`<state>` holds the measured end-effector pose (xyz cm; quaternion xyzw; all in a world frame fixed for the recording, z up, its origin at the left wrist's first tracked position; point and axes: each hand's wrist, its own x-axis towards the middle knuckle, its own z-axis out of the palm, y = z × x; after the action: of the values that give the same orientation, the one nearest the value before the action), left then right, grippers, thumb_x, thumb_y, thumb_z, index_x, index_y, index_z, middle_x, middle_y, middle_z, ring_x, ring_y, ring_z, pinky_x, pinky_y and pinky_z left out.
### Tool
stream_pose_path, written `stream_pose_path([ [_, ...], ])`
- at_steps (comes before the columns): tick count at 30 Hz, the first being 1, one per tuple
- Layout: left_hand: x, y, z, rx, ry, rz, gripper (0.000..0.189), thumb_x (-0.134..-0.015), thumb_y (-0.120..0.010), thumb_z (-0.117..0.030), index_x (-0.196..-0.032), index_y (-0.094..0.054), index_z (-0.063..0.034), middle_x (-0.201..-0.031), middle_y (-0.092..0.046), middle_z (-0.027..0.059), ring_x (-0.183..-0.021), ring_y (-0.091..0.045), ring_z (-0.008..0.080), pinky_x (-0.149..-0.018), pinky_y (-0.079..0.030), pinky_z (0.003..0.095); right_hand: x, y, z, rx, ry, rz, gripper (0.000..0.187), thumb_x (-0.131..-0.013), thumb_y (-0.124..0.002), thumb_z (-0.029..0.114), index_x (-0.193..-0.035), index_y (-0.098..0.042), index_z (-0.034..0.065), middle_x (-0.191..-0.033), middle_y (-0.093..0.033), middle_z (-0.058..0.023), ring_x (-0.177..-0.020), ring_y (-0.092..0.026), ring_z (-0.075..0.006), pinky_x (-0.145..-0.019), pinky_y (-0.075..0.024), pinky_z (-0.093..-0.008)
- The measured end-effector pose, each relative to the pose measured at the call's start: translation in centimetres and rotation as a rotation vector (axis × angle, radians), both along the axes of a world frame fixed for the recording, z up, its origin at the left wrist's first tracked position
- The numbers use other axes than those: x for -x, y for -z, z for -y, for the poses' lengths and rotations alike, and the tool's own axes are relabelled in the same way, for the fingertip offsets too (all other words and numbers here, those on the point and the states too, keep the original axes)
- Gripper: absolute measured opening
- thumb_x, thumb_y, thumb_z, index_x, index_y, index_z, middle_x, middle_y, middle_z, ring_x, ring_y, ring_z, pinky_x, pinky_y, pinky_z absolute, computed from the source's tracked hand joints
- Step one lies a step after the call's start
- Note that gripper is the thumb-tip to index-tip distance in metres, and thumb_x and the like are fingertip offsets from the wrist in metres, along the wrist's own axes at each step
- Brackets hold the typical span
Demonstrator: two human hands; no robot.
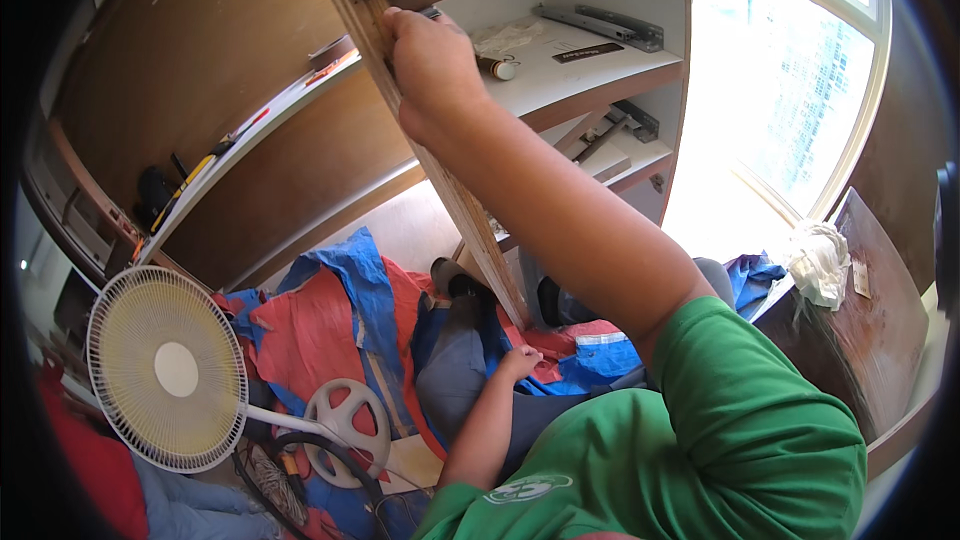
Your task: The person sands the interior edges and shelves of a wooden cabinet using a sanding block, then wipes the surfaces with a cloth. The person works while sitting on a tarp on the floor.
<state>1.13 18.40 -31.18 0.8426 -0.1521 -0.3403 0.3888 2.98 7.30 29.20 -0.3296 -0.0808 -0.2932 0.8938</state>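
Note:
My right hand is raised to the front edge of a wooden cabinet upright, near its top. Its fingers are closed around a small dark object, mostly hidden by the hand. Low down, my left hand rests by my legs with its fingers curled; whether it holds anything cannot be made out. Behind my right wrist, a cylinder with a pale end lies on the upper shelf. Metal drawer slides and a dark strip bearing writing lie farther back on that shelf.
A standing fan and its round base are at left, beside dark hose. Blue and red tarpaulin covers the floor. A yellow-and-black tool lies on the left shelf. Another person's jeans show lower left. White cloth hangs at right.

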Motion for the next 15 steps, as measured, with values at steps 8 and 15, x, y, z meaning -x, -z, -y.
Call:
stream_pose_path([
  [8,-0.1,0.9,-0.4,-0.013,-0.005,-0.025,0.03,-0.09,-0.07,-0.03,-0.103,-0.072,-0.0031,-0.095,-0.074,0.0121,-0.088,-0.069,0.0194,-0.082,-0.054,0.0343,2.6,-2.3,3.1,0.105,0.023,-0.097,0.034,-0.096,-0.057,0.021,-0.121,-0.056,-0.0021,-0.127,-0.053,-0.017,-0.116,-0.046,-0.0246,-0.103,-0.0374,-0.0399],
  [15,-0.2,1.1,-0.3,-0.016,0.024,-0.02,0.029,-0.09,-0.07,-0.029,-0.103,-0.072,-0.0033,-0.094,-0.074,0.0107,-0.086,-0.068,0.0181,-0.08,-0.054,0.0335,0.8,-2.4,1.7,0.025,0.019,-0.156,0.039,-0.094,-0.053,0.019,-0.127,-0.056,-0.0018,-0.136,-0.05,-0.0225,-0.126,-0.043,-0.0311,-0.103,-0.035,-0.0458],
])
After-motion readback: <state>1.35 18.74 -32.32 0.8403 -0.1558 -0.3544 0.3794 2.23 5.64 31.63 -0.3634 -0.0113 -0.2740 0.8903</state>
